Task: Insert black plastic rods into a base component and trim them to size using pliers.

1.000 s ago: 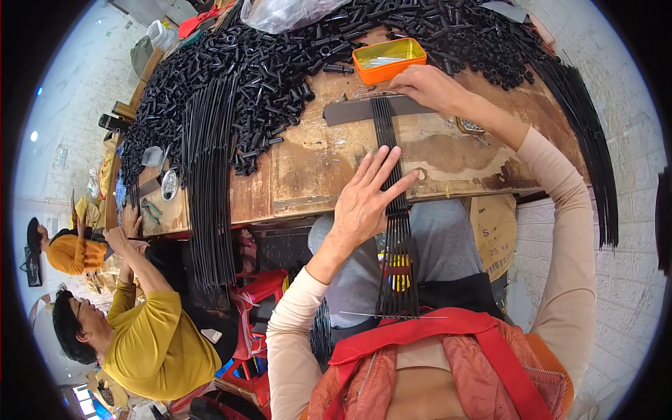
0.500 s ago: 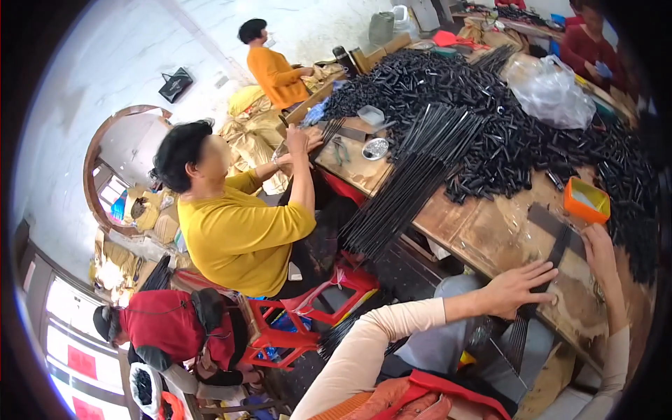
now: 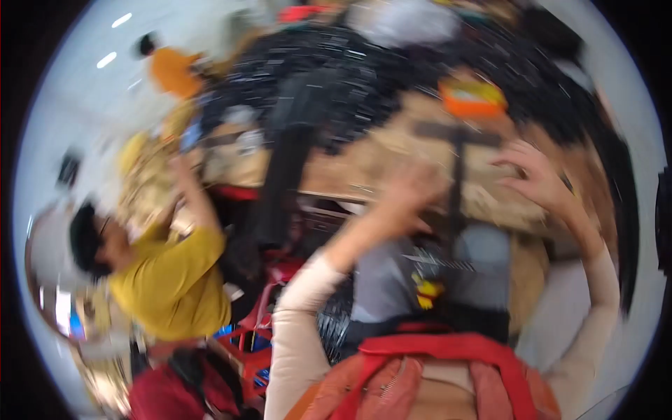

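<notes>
Motion blurs much of the view. A narrow bundle of thin black rods lies across the near edge of the wooden table, its lower end hanging over my lap. Just left of it is my left hand, smeared, with its thumb standing apart from the fingers; whether it touches the rods is unclear. My right hand is raised right of the bundle, fingers loosely bent and apart, nothing visible in them. The rods' far end meets a dark flat strip on the tabletop.
An orange box stands beyond the strip. Behind it spreads a large heap of small black pieces. A thick stack of black rods juts over the table edge at left. A person in yellow sits there, near a red stool.
The view has swung to the right, so the table and people sit farther left. My left hand has lifted from its spread hold over the rods; my right hand has come away from their far end.
</notes>
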`<state>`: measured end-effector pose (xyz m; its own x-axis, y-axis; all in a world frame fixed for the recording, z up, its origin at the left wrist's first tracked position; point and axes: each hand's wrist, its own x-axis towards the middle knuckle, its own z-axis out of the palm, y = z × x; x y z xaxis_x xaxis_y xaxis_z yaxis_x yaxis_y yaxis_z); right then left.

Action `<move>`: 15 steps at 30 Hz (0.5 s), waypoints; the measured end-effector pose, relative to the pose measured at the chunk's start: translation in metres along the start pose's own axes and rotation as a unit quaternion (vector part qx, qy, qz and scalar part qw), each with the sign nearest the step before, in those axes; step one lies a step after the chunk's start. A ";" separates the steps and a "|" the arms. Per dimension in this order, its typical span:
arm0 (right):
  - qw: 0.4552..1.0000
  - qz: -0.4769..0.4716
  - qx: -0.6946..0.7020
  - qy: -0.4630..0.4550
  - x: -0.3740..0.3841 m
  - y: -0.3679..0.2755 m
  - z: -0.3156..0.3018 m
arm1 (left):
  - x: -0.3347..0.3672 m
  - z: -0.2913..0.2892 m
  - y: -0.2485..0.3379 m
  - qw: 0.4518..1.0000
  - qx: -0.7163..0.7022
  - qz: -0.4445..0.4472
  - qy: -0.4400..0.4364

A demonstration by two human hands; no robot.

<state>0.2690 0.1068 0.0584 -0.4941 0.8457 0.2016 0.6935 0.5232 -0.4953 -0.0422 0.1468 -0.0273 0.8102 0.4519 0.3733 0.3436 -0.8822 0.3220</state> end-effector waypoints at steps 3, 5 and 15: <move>0.981 -0.017 0.152 -0.124 -0.023 -0.031 0.029 | 0.032 0.002 -0.032 0.997 0.068 -0.023 0.005; 0.981 -0.008 0.158 -0.116 -0.032 -0.022 0.050 | 0.077 0.033 -0.045 0.997 0.043 0.029 0.053; 0.905 0.100 0.413 0.011 -0.023 -0.030 0.139 | 0.117 0.083 -0.065 0.979 -0.144 0.117 0.082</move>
<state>0.1863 0.0572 -0.0487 -0.3852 0.9214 0.0513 0.1339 0.1108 -0.9848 0.0697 0.2461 -0.0770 0.7557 0.2772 0.5934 -0.0105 -0.9008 0.4342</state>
